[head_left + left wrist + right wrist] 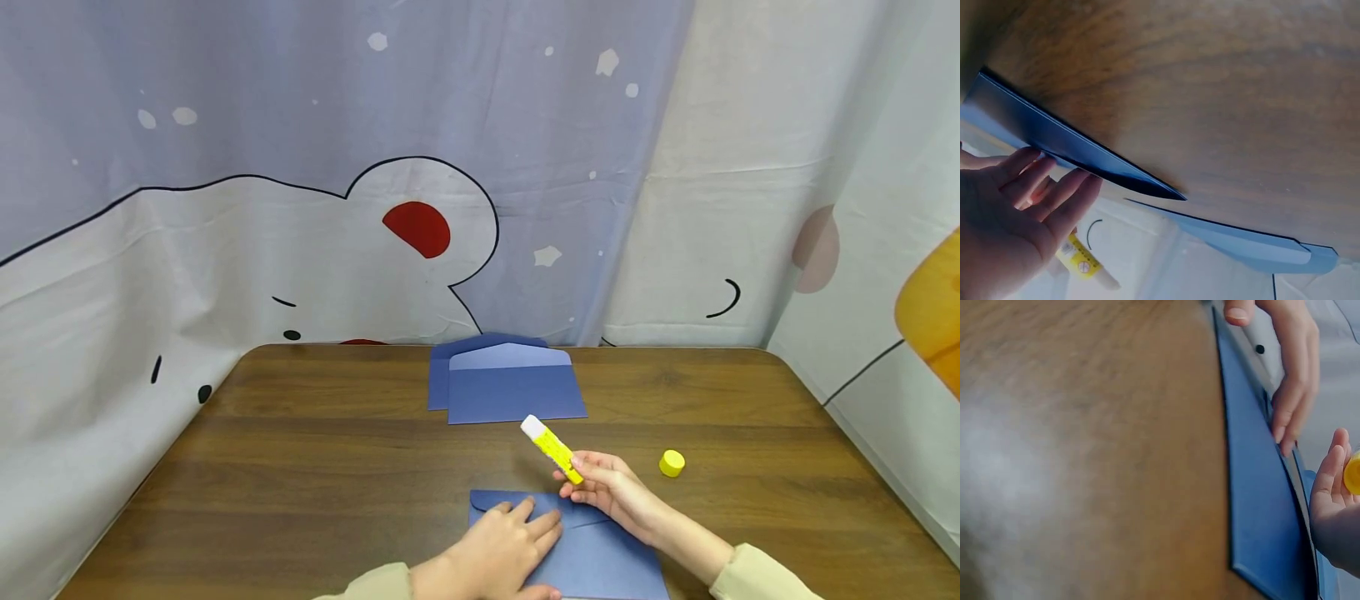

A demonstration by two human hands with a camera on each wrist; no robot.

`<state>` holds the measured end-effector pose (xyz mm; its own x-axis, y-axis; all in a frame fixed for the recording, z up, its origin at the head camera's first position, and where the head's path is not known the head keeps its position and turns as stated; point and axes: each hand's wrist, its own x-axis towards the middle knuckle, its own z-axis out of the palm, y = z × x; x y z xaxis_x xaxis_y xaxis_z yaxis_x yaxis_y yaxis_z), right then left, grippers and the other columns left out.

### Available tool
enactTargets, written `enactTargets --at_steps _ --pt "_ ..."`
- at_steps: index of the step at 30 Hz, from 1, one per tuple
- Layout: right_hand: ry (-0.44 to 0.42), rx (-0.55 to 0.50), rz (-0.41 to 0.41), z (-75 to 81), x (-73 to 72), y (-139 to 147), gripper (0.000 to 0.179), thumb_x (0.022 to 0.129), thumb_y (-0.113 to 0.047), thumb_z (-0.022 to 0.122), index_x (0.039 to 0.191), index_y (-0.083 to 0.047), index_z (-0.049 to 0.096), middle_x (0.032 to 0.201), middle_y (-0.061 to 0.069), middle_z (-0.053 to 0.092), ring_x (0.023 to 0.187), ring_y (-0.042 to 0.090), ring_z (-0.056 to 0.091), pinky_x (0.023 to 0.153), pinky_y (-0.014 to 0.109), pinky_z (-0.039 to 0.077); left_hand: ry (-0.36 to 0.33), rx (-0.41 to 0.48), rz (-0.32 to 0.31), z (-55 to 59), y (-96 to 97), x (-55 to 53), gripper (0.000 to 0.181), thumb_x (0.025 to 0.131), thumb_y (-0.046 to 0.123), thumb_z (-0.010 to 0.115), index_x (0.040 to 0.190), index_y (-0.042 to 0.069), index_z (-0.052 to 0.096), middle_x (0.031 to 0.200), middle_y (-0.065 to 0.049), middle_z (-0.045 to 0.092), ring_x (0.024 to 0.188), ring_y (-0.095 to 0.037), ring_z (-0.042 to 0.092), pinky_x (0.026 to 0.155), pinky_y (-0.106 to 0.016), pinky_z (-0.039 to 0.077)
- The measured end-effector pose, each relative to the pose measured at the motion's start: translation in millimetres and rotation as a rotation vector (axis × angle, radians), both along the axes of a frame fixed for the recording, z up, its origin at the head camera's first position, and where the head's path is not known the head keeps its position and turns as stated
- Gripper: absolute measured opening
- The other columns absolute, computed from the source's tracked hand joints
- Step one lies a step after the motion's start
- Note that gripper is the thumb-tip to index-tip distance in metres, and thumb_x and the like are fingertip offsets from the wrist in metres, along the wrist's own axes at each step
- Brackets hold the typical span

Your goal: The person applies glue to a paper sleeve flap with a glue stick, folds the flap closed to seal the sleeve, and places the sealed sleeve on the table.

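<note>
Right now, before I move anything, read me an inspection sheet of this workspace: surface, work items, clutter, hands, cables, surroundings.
Surface: brown wood-grain table.
Work items: near blue envelope lying under the left hand; yellow glue stick, uncapped, white end exposed; yellow cap on the table, right of the right hand; two overlapping blue envelopes near the far edge.
Clutter: nothing seen beyond those items.
Hands: left hand rests on the near blue envelope, fingers spread; right hand holds the yellow glue stick, white end up and leftward.
Cables: nothing seen.
Surroundings: printed fabric hangs behind the table, with cartoon shapes.
</note>
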<state>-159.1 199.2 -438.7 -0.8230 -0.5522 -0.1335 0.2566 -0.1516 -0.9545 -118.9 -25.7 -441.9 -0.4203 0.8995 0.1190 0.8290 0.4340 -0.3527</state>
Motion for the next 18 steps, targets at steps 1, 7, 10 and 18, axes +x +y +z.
enactTargets --at_steps 1,7,10,18 --pt "0.005 0.009 0.001 -1.1 0.3 -1 0.019 0.102 -0.019 0.043 0.114 -0.006 0.050 0.104 -0.001 0.068 0.088 0.005 0.066 0.080 0.018 0.051 0.009 0.006 -0.005 -0.9 0.5 -0.3 0.065 0.092 0.069 0.034 0.123 0.018 0.060 0.134 0.006 0.058 0.109 -0.017 0.061 0.076 -0.025 0.053" --pt "0.030 0.015 0.025 -8.5 -0.1 -1 0.021 0.102 -0.019 0.043 0.116 -0.004 0.049 0.105 0.000 0.066 0.088 0.005 0.065 0.081 0.018 0.052 0.051 0.038 -0.043 -3.1 3.6 -4.6 0.055 0.088 0.072 0.037 0.103 0.022 0.056 0.132 0.008 0.058 0.088 -0.010 0.056 0.049 -0.016 0.036" --pt "0.066 0.003 0.047 -12.3 0.0 -1 0.019 0.102 -0.017 0.042 0.114 -0.004 0.049 0.104 -0.001 0.066 0.088 0.004 0.065 0.081 0.018 0.052 0.059 0.027 -0.062 -1.8 4.7 -6.4 0.055 0.087 0.072 0.039 0.102 0.023 0.055 0.129 0.010 0.059 0.083 -0.010 0.053 0.044 -0.016 0.027" --pt "0.273 0.105 0.015 -18.7 6.7 -6 0.031 0.100 -0.011 0.046 0.118 0.015 0.046 0.099 0.000 0.067 0.088 0.005 0.067 0.081 0.020 0.053 0.170 -0.023 -0.072 -7.4 8.4 -4.0 0.045 0.082 0.067 0.052 0.101 0.025 0.052 0.128 0.013 0.057 0.087 -0.012 0.054 0.047 -0.017 0.041"
